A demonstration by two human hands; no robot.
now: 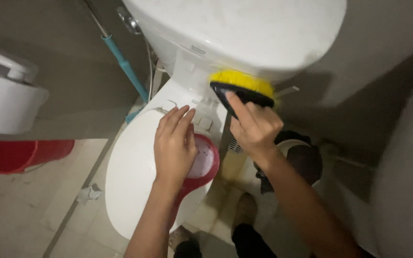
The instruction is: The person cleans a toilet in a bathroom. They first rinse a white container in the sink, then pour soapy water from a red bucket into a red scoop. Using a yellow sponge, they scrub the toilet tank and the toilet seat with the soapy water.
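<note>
My right hand (254,126) grips a scrub brush (243,88) with a black back and yellow bristles, the bristles pressed against the lower side of the white toilet tank (244,33). My left hand (174,143) rests flat on the shut white toilet lid (130,177), fingers pointing at the hinges. A red dipper with soapy water (205,162) sits on the lid, partly under my left palm; whether the hand holds it is unclear.
A toilet paper roll (8,102) hangs on the wall at left. A red bucket (22,154) stands on the tiled floor below it. A blue hose (125,67) runs down beside the tank. My feet (244,210) are on the floor at right.
</note>
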